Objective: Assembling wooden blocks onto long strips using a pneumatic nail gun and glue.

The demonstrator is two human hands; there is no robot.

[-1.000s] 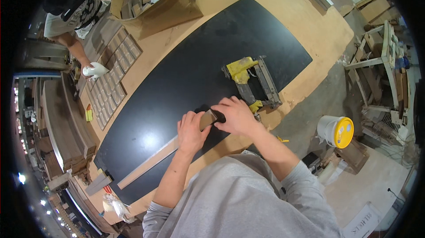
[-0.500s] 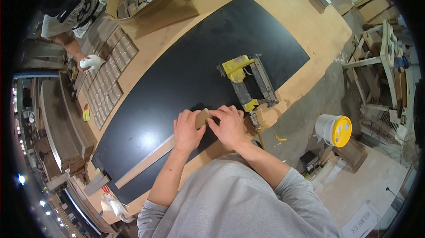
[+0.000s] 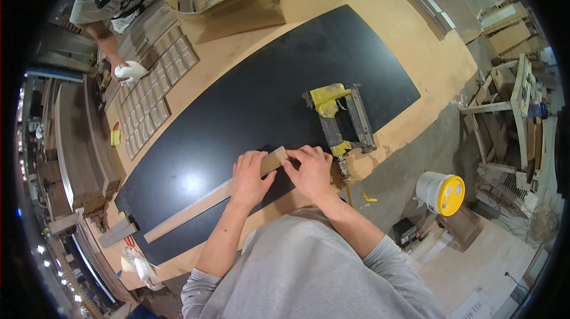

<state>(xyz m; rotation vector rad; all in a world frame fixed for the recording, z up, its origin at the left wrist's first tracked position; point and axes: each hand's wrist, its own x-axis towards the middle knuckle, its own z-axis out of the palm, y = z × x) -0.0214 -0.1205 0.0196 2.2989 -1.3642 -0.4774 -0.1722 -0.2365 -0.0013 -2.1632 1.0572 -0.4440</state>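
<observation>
A long pale wooden strip (image 3: pixel 189 211) lies slantwise over the near part of a dark, curved-edge panel (image 3: pixel 261 90). My left hand (image 3: pixel 252 177) grips it near its right end, thumb on the near side and fingers over the far side. At that end my right hand (image 3: pixel 310 170) is closed with thumb and forefinger pinching the tip. The middle stretch is hidden under my left hand, so I cannot tell if the end is a separate piece. A yellow and black nail gun (image 3: pixel 339 118) rests on the panel just beyond my right hand, its hose fitting toward me.
A cardboard box (image 3: pixel 237 21) of wood offcuts stands at the far left. Beside it, a co-worker's hand (image 3: pixel 119 70) holds a white bottle (image 3: pixel 132 72) over rows of small grooved pieces (image 3: pixel 155 90). A white bucket (image 3: pixel 428 189) with a yellow lid is on the floor at right.
The view has shifted slightly. The strip's right end has turned, showing more of its broad face, and my right fingers have moved on its tip. The co-worker's bottle has tilted.
</observation>
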